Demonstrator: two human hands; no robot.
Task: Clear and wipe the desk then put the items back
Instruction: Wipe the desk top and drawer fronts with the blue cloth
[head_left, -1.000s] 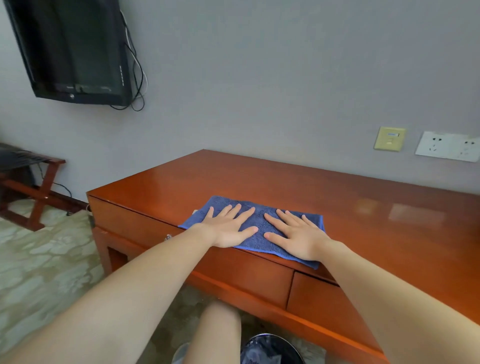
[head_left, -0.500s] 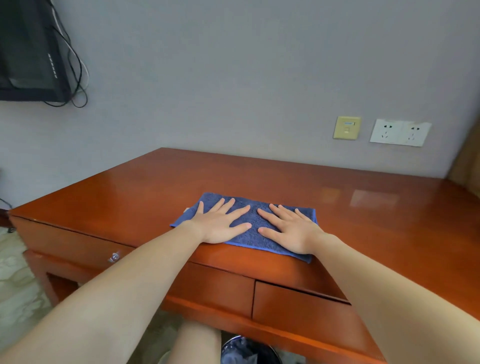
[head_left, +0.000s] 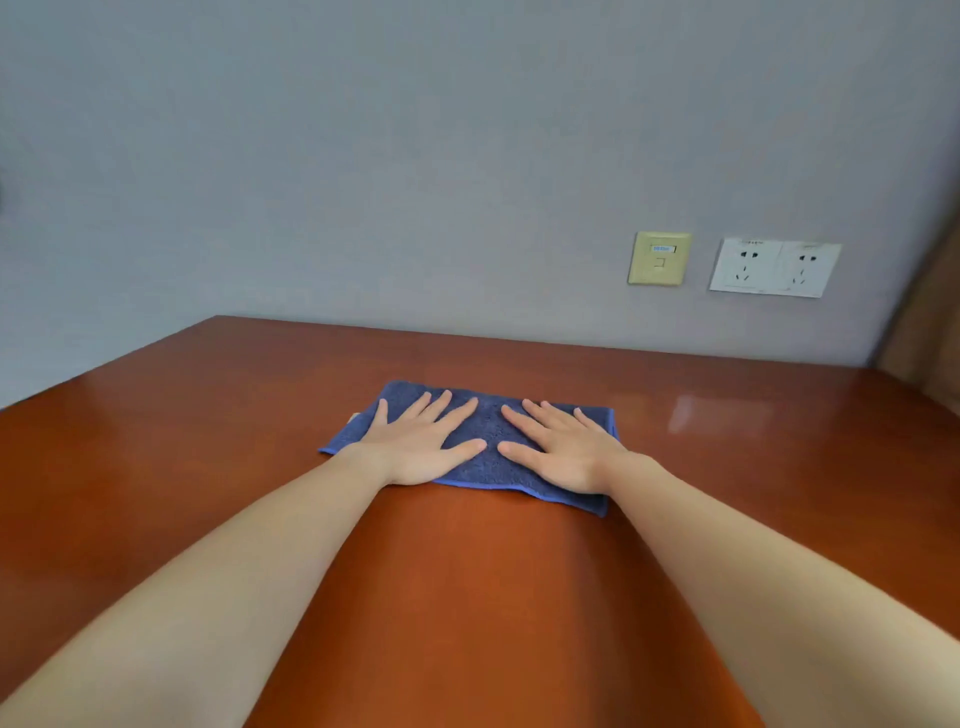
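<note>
Action is centring on the blue cloth (head_left: 488, 423), which is lying folded into a rectangle on the glossy reddish-brown worktop (head_left: 208, 426), out toward the middle and apart from the back wall (head_left: 415, 156). The left hand (head_left: 421, 449) and the right hand (head_left: 563, 452) are resting flat on it side by side, fingers straight and spread, thumbs nearly meeting, neither one gripping anything, with both bare forearms reaching in over the wood. Off to the right, a yellowish wall plate (head_left: 660, 258) and a white double socket (head_left: 774, 267) are sitting next to each other above the worktop's back edge.
</note>
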